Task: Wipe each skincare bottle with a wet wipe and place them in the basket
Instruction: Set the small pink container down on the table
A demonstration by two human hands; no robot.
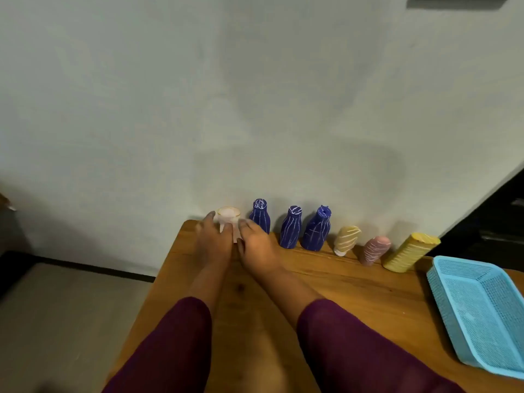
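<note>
A row of skincare bottles stands along the wall on the wooden table (pixel 354 290). At its left end is a white round tub (pixel 228 214). Then come three blue bottles with white lines (pixel 260 215) (pixel 290 226) (pixel 316 229), a cream tube (pixel 346 239), a pink bottle (pixel 374 249) and a yellow bottle (pixel 409 252). My left hand (pixel 212 239) grips the tub between fingers and thumb. My right hand (pixel 255 243) touches the tub's right side, its fingers blurred. A pale patch shows between the hands, too blurred to identify. The blue mesh basket (pixel 442 293) lies at the right, nothing in it.
The table's left edge runs close to my left arm, with grey floor (pixel 71 321) below. The pale wall (pixel 255 109) stands directly behind the bottles. A dark opening (pixel 499 222) shows at the far right.
</note>
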